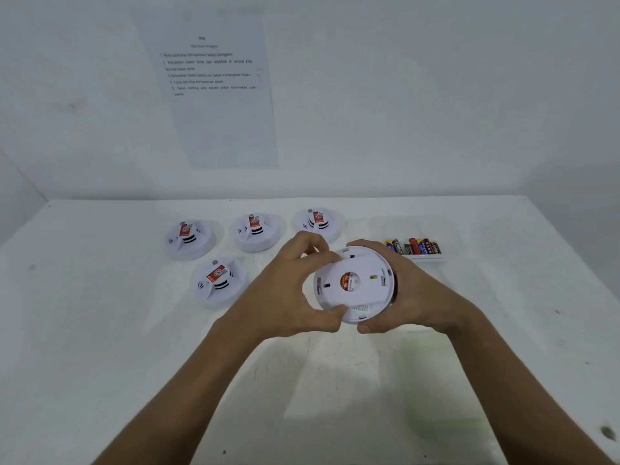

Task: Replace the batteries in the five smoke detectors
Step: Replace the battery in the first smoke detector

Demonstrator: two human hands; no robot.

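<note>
Both hands, the left hand and right hand, grip the upturned smoke detector at frame centre, above the tabletop; a forced twist could likely snap its backplate clips.

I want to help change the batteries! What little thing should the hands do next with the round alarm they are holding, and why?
Probably twist the back plate off. Both hands, left hand and right hand, grip the held smoke detector back-side up, with no battery showing yet.
</note>
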